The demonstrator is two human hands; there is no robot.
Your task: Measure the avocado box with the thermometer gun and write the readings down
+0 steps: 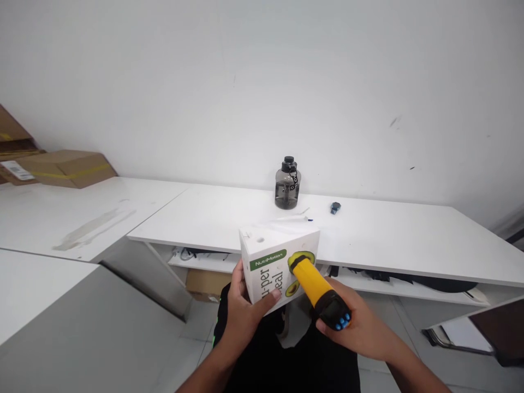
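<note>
My left hand [243, 308] grips a white carton [275, 262] from its left side, thumb across the printed front. The carton carries a green NutriMotion label and avocado pictures, and it is tilted in the air in front of the white table [388, 240]. My right hand [360, 327] holds a yellow and black handheld device [321, 295] with blue buttons. The device's yellow nose points at the carton's front face and nearly touches it.
A dark translucent water jug [287, 184] stands at the back of the table by the wall, a small blue object [335, 208] to its right. Brown cardboard boxes [61, 168] lie far left. Cables and a box sit on the shelf under the table.
</note>
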